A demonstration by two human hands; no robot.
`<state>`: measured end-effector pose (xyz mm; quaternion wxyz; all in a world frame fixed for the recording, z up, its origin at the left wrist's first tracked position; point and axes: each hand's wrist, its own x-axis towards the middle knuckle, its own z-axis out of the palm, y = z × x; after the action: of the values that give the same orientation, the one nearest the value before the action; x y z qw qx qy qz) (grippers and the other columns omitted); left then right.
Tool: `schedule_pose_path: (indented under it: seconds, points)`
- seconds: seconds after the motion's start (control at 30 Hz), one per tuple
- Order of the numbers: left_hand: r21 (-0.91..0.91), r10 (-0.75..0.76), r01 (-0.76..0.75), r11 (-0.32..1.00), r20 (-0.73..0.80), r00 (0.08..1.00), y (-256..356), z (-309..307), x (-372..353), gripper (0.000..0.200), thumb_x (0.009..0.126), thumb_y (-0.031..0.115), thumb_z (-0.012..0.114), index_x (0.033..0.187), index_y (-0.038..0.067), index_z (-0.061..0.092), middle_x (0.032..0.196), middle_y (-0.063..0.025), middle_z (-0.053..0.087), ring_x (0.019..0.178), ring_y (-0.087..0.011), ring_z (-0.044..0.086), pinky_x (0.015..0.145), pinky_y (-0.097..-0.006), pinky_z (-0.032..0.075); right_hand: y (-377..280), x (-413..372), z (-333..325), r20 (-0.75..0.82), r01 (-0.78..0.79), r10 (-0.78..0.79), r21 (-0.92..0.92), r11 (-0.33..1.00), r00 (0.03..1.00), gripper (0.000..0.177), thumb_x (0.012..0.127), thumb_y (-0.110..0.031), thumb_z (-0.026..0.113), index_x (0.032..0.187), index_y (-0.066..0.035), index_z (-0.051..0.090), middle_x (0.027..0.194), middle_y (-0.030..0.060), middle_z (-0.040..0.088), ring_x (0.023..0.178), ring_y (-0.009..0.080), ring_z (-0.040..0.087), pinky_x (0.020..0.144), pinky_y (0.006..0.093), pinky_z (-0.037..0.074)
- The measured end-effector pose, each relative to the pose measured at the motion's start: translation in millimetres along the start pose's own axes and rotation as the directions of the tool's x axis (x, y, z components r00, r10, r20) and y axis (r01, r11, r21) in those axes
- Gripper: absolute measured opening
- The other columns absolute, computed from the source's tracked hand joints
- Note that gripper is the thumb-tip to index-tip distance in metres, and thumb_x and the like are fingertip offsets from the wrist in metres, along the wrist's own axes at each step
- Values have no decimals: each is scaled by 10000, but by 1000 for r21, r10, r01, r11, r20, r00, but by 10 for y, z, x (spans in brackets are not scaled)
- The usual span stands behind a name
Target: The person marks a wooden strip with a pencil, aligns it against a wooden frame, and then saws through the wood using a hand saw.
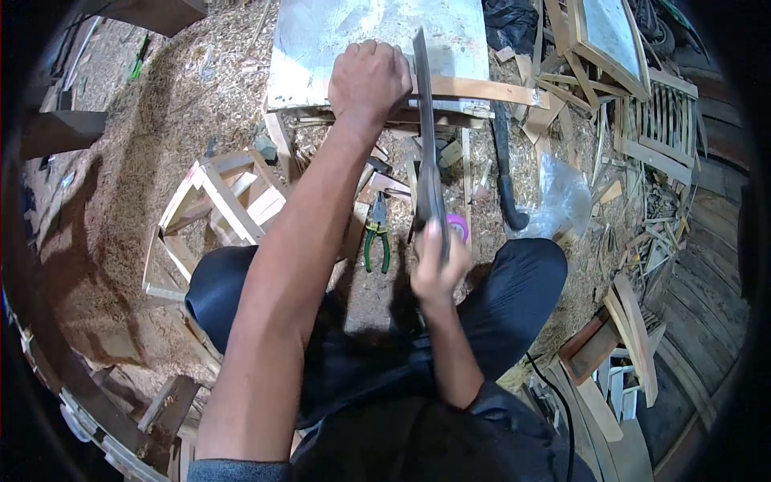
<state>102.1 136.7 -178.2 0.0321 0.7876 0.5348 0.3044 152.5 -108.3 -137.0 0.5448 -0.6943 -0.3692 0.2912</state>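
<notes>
A hand saw, seen edge-on, points away from me, its handle end in my right hand, which is closed and slightly blurred. The blade crosses a thin wooden strip lying over the near edge of a whitish work surface. Just left of the blade, my left hand is closed on the strip and presses it against the surface. The strip's right end sticks out past the surface's right side.
Green-handled pliers, a purple ring and a dark pipe lie on the shavings-covered floor. A wooden frame stands at left. Wood scraps, a plastic bag and slatted pieces are at right.
</notes>
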Motion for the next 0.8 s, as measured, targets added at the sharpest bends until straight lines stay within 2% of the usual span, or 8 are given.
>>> schedule_pose_path:
  seconds: [0.1,0.2,0.37,0.4,0.47,0.6,0.7,0.8]
  points:
    - [-6,12,-13,1000,-39,999,-15,36,36,194,822,208,610,723,57,681,760,-126,667,765,-307,631,709,-413,501,-31,83,13,9,-19,19,22,1000,1000,388,1002,-254,518,676,-46,549,513,-2,459,453,93,434,439,303,298]
    - [7,-10,10,1000,-30,1000,-10,19,26,189,823,210,611,722,66,682,758,-120,663,760,-302,629,712,-412,501,-162,824,325,-6,-24,24,-10,1000,1000,426,1010,-299,509,670,-42,521,508,4,445,451,97,431,441,311,300]
    - [24,-20,19,1000,14,1000,15,-20,41,202,832,223,605,727,71,686,770,-122,666,771,-300,630,735,-407,506,-30,67,27,-23,53,-53,-3,999,998,323,989,-218,529,753,-16,620,530,-3,482,468,100,457,443,292,326]
    - [33,-26,26,999,4,1000,-9,-18,51,202,832,223,605,727,71,686,770,-122,666,771,-300,630,735,-407,506,-64,-17,-35,8,-8,8,9,1000,1000,327,990,-214,518,745,-19,611,529,0,484,468,94,456,443,283,322]
    - [9,-17,17,1000,-17,1000,4,-5,53,212,835,229,601,730,67,688,781,-125,669,784,-298,633,746,-407,509,36,120,-49,30,-55,52,83,995,998,352,993,-229,522,711,-31,589,528,-1,479,468,104,453,444,293,316]
    - [16,3,-3,1000,-18,1000,-30,3,86,245,872,228,577,746,36,665,754,-155,644,740,-316,619,723,-418,505,-182,885,312,18,-29,30,-28,999,999,391,1001,-282,525,699,-35,552,522,-5,450,473,113,424,451,314,299]
    - [-29,-7,7,1000,-13,1000,-2,0,38,255,871,225,572,731,29,657,742,-158,641,739,-319,620,724,-425,503,-71,334,109,6,61,-61,-68,996,998,352,994,-249,531,709,-44,559,535,-12,456,481,99,435,457,304,308]
    - [-13,-16,17,1000,57,998,-10,-31,69,258,871,220,567,744,20,665,752,-155,651,742,-319,623,733,-426,505,148,-78,-68,-28,-93,96,78,993,995,320,982,-216,539,727,-25,572,549,-11,488,506,85,473,463,285,328]
